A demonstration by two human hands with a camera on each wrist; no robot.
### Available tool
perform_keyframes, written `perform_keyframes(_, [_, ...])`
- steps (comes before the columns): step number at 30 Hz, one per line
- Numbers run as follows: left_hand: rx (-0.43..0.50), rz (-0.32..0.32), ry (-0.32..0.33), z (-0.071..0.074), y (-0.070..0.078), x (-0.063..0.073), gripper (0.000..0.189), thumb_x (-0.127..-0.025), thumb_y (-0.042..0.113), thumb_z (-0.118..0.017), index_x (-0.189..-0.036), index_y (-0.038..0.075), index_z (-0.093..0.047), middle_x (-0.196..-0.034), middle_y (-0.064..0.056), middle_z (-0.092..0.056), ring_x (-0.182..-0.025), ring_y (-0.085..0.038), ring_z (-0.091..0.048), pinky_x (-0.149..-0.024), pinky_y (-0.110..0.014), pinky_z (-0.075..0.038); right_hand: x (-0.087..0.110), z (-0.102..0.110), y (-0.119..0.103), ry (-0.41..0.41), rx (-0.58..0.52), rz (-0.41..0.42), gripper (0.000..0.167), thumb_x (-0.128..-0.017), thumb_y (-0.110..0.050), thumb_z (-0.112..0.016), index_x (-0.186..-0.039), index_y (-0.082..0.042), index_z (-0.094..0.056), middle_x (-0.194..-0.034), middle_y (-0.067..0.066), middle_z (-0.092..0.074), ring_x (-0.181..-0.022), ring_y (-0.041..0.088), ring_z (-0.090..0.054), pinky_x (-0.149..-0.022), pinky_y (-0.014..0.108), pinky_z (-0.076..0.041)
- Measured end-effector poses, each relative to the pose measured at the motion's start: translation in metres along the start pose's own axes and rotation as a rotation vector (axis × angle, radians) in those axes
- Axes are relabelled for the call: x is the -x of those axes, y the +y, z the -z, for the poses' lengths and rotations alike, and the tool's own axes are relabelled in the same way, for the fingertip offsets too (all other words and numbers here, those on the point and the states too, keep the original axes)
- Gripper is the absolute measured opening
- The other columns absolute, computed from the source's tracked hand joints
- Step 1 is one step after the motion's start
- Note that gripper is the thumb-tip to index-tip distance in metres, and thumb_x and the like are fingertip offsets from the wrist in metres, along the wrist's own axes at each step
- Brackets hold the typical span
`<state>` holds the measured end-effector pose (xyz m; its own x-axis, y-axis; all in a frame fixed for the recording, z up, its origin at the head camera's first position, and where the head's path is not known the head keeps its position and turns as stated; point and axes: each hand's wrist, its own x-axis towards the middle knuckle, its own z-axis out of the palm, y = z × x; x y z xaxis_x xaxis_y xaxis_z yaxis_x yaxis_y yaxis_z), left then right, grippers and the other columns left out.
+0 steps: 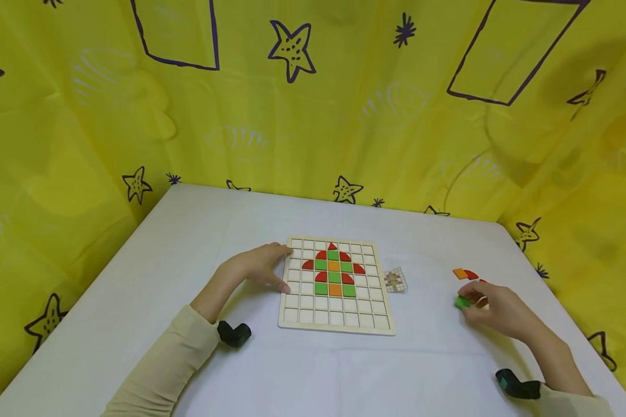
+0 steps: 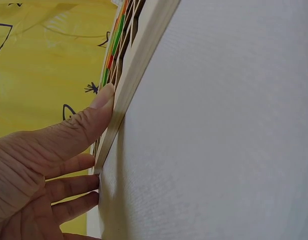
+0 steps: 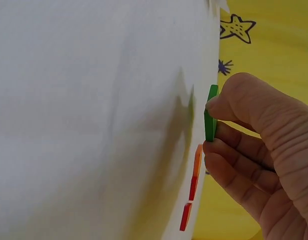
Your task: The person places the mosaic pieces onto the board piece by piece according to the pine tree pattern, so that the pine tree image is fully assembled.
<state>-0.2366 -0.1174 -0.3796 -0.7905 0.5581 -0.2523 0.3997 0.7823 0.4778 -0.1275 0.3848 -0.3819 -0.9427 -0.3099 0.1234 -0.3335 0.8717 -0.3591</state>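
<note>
A wooden grid board (image 1: 336,330) lies on the table, with green and orange squares and red curved pieces set in a tree-like shape, a red triangle (image 1: 332,247) at its top. My left hand (image 1: 263,266) rests against the board's left edge; the left wrist view shows the thumb (image 2: 101,102) touching the rim, fingers fairly straight. Off to the board's right, my right hand (image 1: 501,310) pinches a green square tile (image 3: 211,115) between thumb and fingers, slightly above the table. Just beyond that hand lie an orange square (image 1: 459,274) and a red curved piece (image 1: 470,274).
A small printed pattern card (image 1: 395,280) lies beside the board's right edge. Another red piece (image 3: 185,216) shows near the right hand. The white-covered table (image 1: 214,226) ends at a yellow patterned curtain (image 1: 313,116) at the back and sides.
</note>
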Motion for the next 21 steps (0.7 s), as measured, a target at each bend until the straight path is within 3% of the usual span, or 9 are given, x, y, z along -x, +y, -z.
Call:
perform_keyframes(12, [-0.007, 0.000, 0.006, -0.001, 0.001, 0.002, 0.094, -0.081, 0.038, -0.088, -0.154, 0.002, -0.040, -0.157, -0.021, -0.041, -0.147, -0.037, -0.037, -0.122, -0.052, -0.031, -0.022, -0.009, -0.029, 0.117, -0.016, 0.249, 0.037, -0.070, 0.004, -0.088, -0.099, -0.012, -0.071, -0.090, -0.011, -0.066, -0.078, 0.006, -0.060, -0.068, 0.023, -0.054])
perform_keyframes(21, [-0.004, 0.016, 0.007, -0.001, 0.002, 0.002, 0.095, -0.081, 0.038, -0.088, -0.155, 0.003, -0.039, -0.157, -0.020, -0.042, -0.147, -0.035, -0.038, -0.122, -0.051, -0.032, -0.038, -0.013, -0.056, 0.066, -0.044, 0.276, 0.032, -0.073, 0.003, -0.085, -0.097, -0.014, -0.071, -0.091, -0.014, -0.069, -0.079, 0.007, -0.061, -0.070, 0.028, -0.057])
